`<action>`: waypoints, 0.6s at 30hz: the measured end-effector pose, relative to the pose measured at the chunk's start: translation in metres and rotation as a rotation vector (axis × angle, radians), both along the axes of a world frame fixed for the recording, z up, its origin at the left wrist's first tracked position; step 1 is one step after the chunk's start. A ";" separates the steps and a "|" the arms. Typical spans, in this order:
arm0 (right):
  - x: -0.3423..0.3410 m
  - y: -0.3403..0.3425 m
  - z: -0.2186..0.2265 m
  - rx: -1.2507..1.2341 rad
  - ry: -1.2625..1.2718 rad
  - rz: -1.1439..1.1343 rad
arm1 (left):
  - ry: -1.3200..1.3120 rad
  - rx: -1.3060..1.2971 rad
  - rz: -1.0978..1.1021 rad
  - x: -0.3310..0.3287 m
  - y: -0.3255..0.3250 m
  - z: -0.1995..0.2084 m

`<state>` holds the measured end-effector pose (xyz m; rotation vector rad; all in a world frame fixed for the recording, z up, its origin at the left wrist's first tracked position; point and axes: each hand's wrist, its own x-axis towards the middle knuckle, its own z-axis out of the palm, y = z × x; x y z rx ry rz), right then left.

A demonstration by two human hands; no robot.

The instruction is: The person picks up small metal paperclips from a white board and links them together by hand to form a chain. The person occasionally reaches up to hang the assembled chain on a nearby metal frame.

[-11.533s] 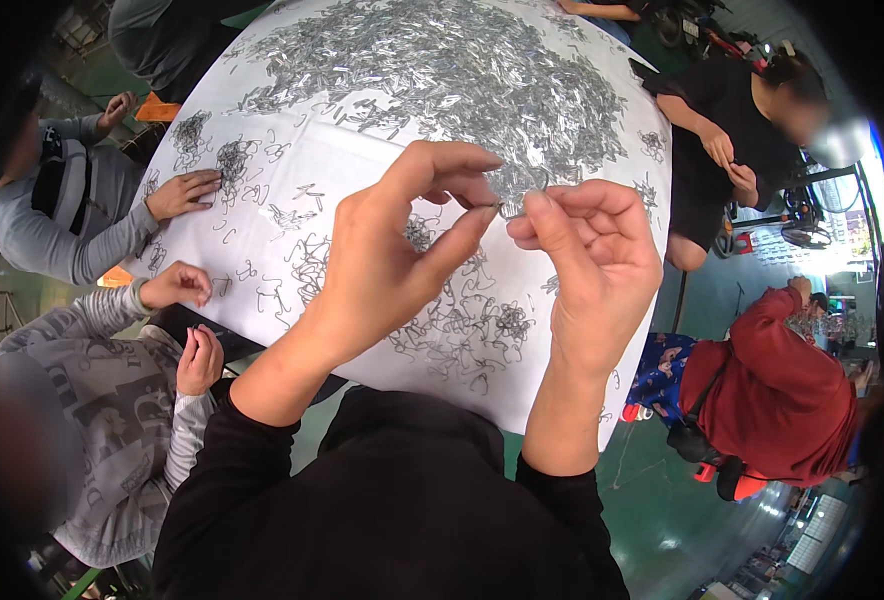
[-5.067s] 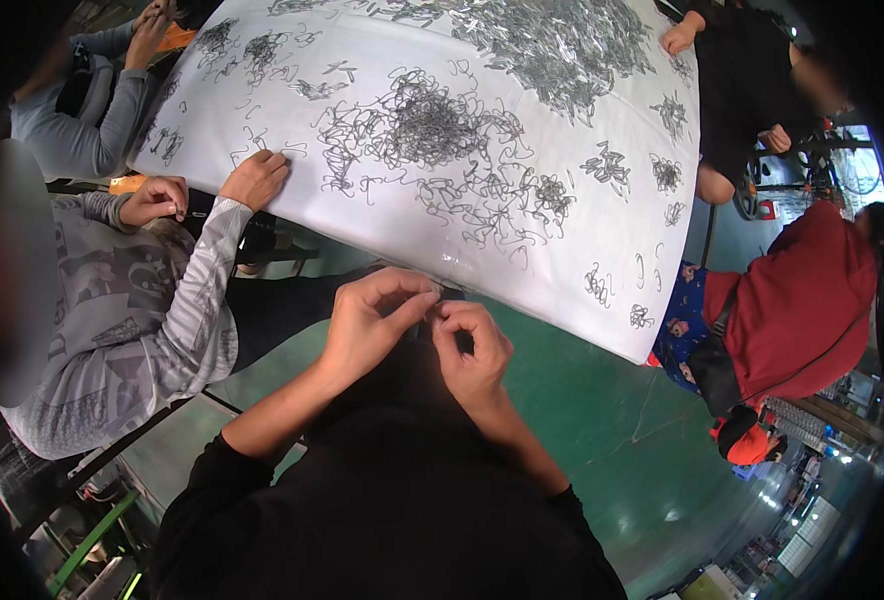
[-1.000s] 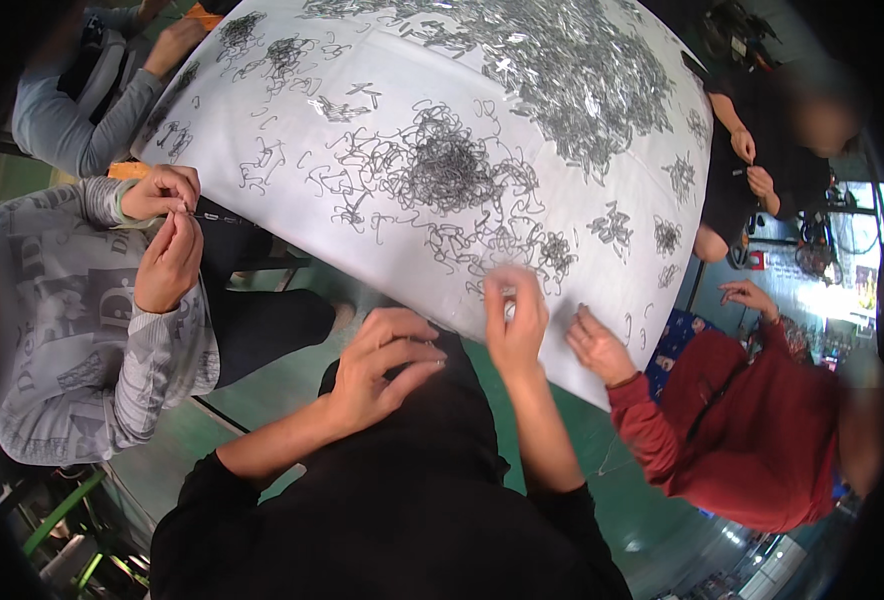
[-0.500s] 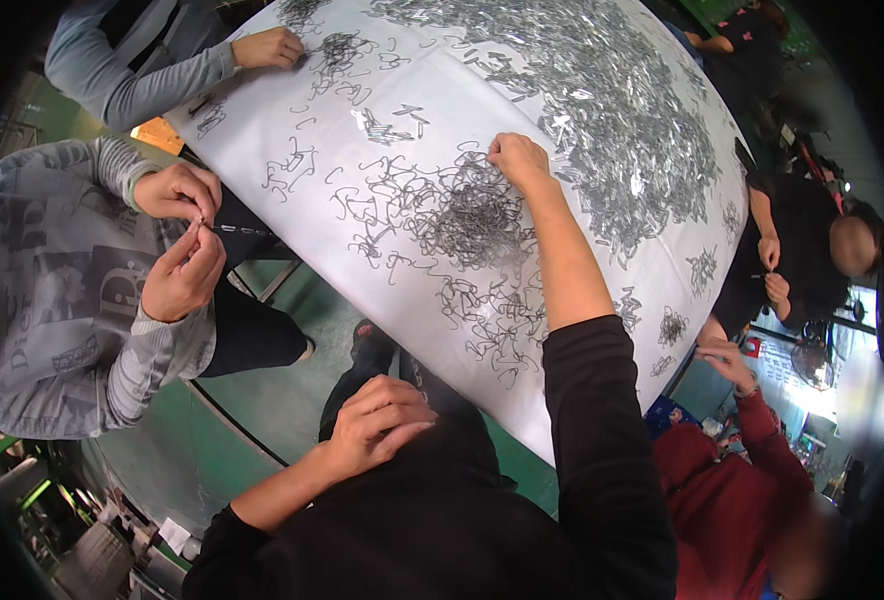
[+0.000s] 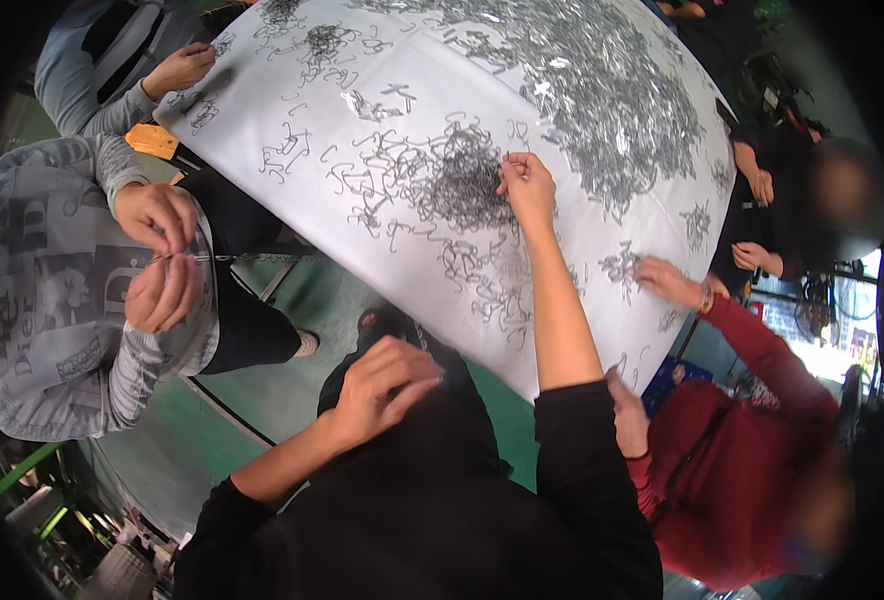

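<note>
A dense pile of thin, dark bent-wire hooks (image 5: 465, 185) lies on the white-covered table in front of me. My right hand (image 5: 528, 187) is at the pile's right edge, its fingers drawn together in a pinch; I cannot make out what is between them. Looser wire hooks (image 5: 367, 178) spread to the left of the pile, and more (image 5: 502, 300) toward the near edge. Over my lap, away from the table, my left hand (image 5: 382, 388) is closed with thumb and fingertips together. Whatever it holds, if anything, is too small to tell.
A broad heap of shiny metal pieces (image 5: 612, 110) covers the table's far right. A person in grey (image 5: 72, 270) works at my left with both hands joined. To my right, a person in a red top (image 5: 722, 470) reaches across small metal pieces (image 5: 620, 268). Others stand around the table (image 5: 362, 255).
My right hand has shifted slightly right and nearer, along the pile's edge. My left hand has moved a little. The person in red now reaches onto the table; the far-left person's hand has drawn back.
</note>
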<state>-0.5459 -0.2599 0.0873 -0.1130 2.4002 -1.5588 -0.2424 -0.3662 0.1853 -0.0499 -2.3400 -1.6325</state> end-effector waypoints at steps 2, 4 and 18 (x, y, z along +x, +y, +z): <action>0.051 0.019 0.029 -0.136 -0.078 -0.007 | -0.006 -0.012 -0.008 0.002 -0.002 -0.002; 0.108 0.039 0.060 -0.194 -0.137 -0.001 | -0.025 -0.003 -0.012 0.005 0.000 -0.003; 0.300 0.068 0.128 -0.455 -0.200 -0.193 | 0.056 0.002 -0.083 0.014 0.011 -0.009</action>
